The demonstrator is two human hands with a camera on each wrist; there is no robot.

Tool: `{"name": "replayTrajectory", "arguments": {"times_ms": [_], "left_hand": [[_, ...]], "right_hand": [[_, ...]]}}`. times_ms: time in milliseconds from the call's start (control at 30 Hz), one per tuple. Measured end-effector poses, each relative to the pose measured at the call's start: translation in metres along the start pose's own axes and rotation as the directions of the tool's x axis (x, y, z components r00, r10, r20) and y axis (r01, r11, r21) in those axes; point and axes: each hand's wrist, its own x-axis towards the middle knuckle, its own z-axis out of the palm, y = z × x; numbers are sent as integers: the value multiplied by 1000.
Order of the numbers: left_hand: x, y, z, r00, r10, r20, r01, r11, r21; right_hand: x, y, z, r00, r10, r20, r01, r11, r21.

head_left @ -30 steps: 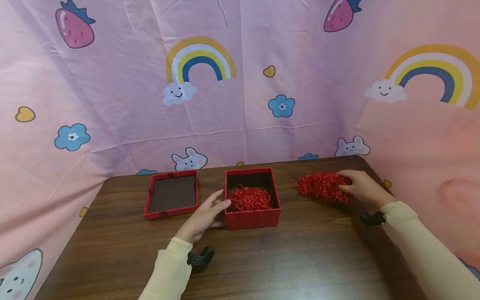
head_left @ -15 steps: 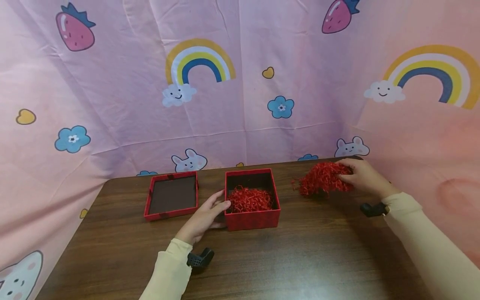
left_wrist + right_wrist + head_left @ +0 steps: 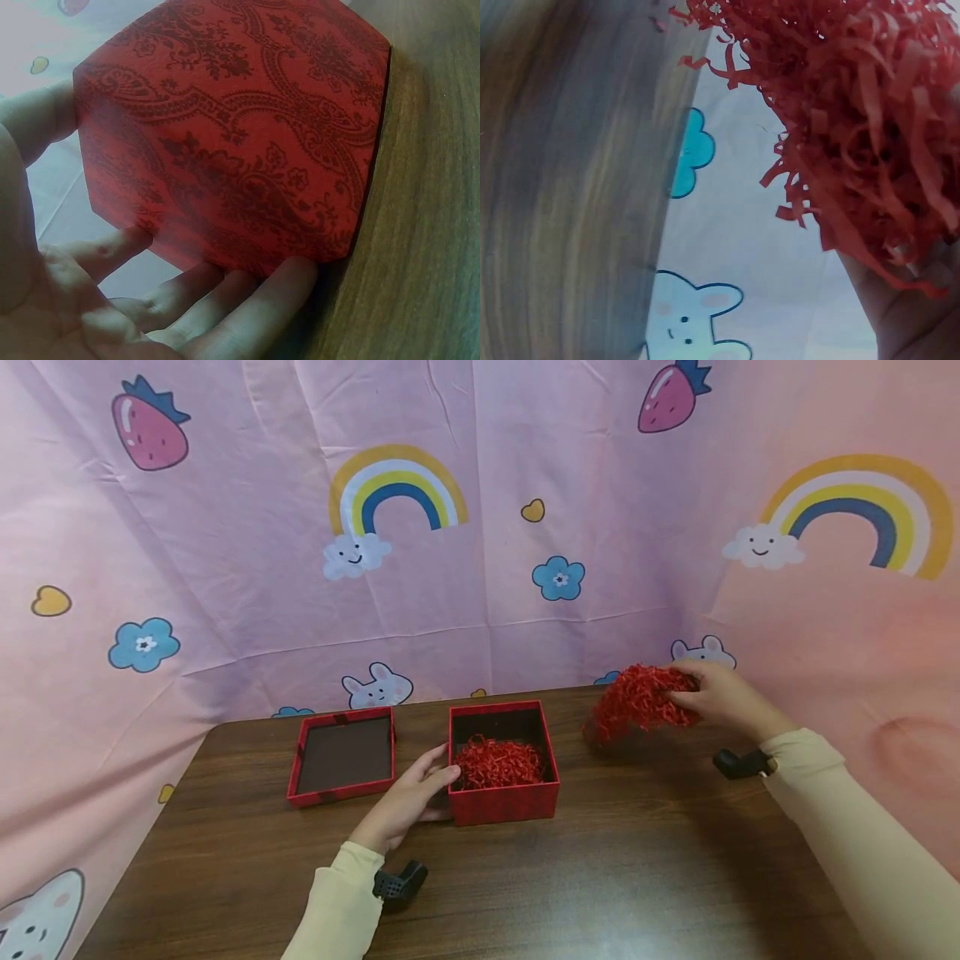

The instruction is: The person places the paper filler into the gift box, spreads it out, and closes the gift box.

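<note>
A red gift box (image 3: 505,805) with dark patterned walls stands lidless, a bed of red shredded paper (image 3: 501,763) inside. My left hand (image 3: 408,800) holds it at its left side, thumb by the front rim; the left wrist view has its fingers (image 3: 262,307) spread along the patterned outer wall (image 3: 240,135). At the back right, my right hand (image 3: 720,695) grips a loose clump of crinkled red shredded paper (image 3: 643,697) above the table. Strands dangle from its left side, and the paper hides much of the fingers in the right wrist view.
Left of the box lies the red lid (image 3: 345,753), its dark inside facing up. Everything rests on a brown wooden table (image 3: 570,877). Behind and beside it hangs a pink patterned cloth (image 3: 480,593), close to the table's back edge.
My right hand has lifted the clump of shredded paper up off the table and slightly away, with strands now hanging. My left hand and the box have stayed in place.
</note>
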Motion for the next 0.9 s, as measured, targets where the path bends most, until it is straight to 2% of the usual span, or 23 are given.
{"name": "replayTrajectory", "arguments": {"times_ms": [367,600,767,900], "left_hand": [[-1,0,0,1000,6,6,-6,1000,-2],[-1,-1,0,1000,9,9,-9,1000,-1],[-1,-1,0,1000,7,11,-7,1000,-2],[-1,0,0,1000,1,9,-1,1000,-2]], "right_hand": [[5,-12,-8,982,-143,-125,142,990,-14],[8,-28,-18,981,-136,-138,137,991,-5],[13,-40,-26,963,-188,-193,185,982,-37],[19,-53,-33,954,-222,-204,214,975,-58]]}}
